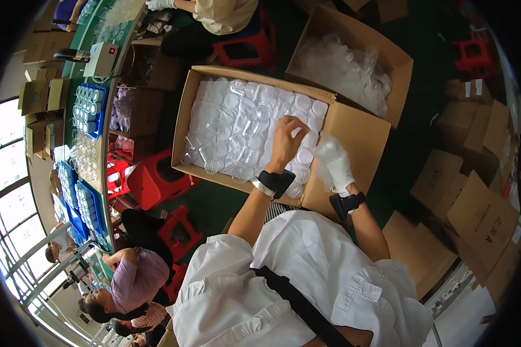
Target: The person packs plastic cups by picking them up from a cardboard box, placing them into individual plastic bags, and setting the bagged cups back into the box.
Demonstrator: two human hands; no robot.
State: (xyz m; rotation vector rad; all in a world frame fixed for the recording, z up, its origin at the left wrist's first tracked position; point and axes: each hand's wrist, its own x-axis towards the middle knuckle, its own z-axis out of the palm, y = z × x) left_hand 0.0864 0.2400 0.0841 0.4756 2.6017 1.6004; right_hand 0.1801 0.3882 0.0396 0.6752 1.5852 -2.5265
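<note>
A cardboard box (182, 127) stands in front of me, its inside filled with rows of white round lids (231, 101) and clear plastic jars (255, 127), some tipped over. Above the box's right part is my left hand (286, 139), bare, its fingers curled toward the thumb; what they pinch, if anything, is too small to make out. In a white glove, my right hand (336, 159) is closed over the box's open right flap (359, 144). Clear, blurred plastic shows around its fingers, and I cannot tell its kind. Both wrists wear black bands.
Behind on the right, another carton (402, 87) holds clear plastic bags (344, 66). Red stools (153, 179) stand left, beside a long workbench (104, 156) with blue trays (90, 110). Several people sit along it. Brown cartons (469, 214) are piled at the right.
</note>
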